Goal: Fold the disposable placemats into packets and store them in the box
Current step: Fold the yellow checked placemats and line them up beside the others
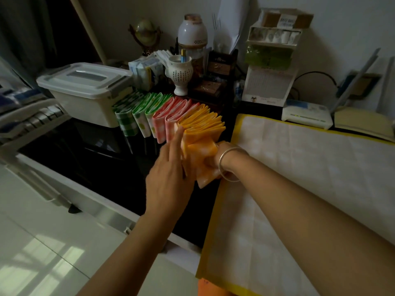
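Observation:
A row of folded placemat packets stands on the dark table: green checked ones (pixel 126 116), pink checked ones (pixel 168 116) and orange ones (pixel 203 122). My right hand (pixel 210 162), wearing a silver bangle, grips a folded orange packet (pixel 203 154) at the near end of the row; most of the hand is hidden behind it. My left hand (pixel 168 176) lies with straight fingers against the left side of that packet and the orange stack. A white lidded plastic box (pixel 85 92) stands shut to the left of the row. An unfolded yellow-edged placemat (pixel 299 189) lies flat on the right.
Behind the row stand a white cup with a blue pen (pixel 180 71), a white jar (pixel 192 33), tissue packs (pixel 143 69), a dark wooden holder (pixel 213 82) and a white desk organiser (pixel 271 60). A white router (pixel 305 115) sits at the back right. The table edge runs along the lower left.

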`<state>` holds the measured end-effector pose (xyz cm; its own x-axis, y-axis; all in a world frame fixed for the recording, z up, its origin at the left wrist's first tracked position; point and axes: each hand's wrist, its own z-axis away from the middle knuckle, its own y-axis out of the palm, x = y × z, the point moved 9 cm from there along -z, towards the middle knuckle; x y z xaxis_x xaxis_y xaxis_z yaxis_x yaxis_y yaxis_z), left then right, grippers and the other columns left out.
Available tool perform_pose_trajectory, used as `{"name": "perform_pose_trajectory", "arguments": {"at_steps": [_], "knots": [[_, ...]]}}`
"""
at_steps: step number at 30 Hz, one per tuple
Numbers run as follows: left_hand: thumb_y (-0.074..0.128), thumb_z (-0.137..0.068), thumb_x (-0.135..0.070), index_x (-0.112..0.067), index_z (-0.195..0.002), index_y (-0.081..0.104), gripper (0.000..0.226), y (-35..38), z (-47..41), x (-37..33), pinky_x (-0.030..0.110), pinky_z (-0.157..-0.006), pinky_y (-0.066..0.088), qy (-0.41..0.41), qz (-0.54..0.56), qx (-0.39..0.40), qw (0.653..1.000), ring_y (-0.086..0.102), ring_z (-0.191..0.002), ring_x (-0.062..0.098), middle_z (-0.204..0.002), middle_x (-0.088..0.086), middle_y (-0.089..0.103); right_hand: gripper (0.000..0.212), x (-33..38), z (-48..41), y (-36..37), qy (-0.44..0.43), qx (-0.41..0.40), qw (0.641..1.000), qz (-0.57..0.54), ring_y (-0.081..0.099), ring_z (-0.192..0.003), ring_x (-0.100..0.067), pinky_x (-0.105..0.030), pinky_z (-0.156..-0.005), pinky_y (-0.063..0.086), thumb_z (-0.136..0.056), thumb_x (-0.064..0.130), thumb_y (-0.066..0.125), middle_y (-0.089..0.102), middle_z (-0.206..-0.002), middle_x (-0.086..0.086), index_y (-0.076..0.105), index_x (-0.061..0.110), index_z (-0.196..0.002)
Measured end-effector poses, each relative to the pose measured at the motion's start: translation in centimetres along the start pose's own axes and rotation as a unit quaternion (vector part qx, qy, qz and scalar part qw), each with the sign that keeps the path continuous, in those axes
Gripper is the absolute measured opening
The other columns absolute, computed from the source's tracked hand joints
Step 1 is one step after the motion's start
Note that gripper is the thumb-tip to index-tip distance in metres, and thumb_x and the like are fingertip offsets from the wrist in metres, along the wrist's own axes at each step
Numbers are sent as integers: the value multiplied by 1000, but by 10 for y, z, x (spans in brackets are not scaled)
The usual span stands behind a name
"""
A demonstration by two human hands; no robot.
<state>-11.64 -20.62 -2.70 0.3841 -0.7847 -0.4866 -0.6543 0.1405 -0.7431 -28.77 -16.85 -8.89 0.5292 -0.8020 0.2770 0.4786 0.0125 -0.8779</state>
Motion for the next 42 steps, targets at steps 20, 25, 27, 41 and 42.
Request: {"name": "perform_pose_trajectory", "arguments": {"at_steps": [20, 25, 27, 41, 42], "knots": [[61, -78, -31, -32, -156, 3, 97, 104, -25, 2, 38, -106, 38, 182, -123, 310, 925, 23, -144, 23, -155, 1, 30, 25, -87, 21, -4, 50, -122, 900, -416, 61, -97, -33, -41, -88, 50, -86, 25, 59, 65, -106, -14, 61, 8, -104], [63, -79, -40, -32, -153, 14, 89, 113, -37, -5, 37, -101, 44, 222, -177, 345, 894, 33, -139, 24, -152, 1, 34, 42, -119, 45, -24, 117, -166, 910, -363, 52, -96, -32, -36, -82, 40, -94, 36, 38, 57, -112, -15, 55, 6, -117], [63, -82, -41, -33, -154, 19, 84, 111, -40, -8, 39, -106, 41, 263, -197, 355, 875, 22, -144, 21, -157, -3, 22, 43, -124, 47, -26, 130, -159, 913, -354, 50, -93, -31, -35, -79, 38, -95, 36, 35, 55, -106, -13, 53, 5, -119], [38, -101, -28, -8, -123, 36, 29, 78, -79, -16, 35, -56, 40, 118, -145, 149, 971, 60, -67, 33, -78, 6, 55, 49, -107, 65, -59, 112, -218, 947, -209, 58, -107, -36, -29, -74, 40, -93, 32, 50, 60, -121, -17, 40, 5, -133], [37, -102, -29, -9, -123, 35, 29, 80, -81, -15, 35, -56, 39, 97, -145, 144, 974, 61, -68, 32, -80, 7, 59, 51, -99, 64, -60, 102, -220, 949, -200, 56, -110, -37, -31, -76, 40, -93, 31, 50, 59, -123, -18, 36, 7, -136]]}}
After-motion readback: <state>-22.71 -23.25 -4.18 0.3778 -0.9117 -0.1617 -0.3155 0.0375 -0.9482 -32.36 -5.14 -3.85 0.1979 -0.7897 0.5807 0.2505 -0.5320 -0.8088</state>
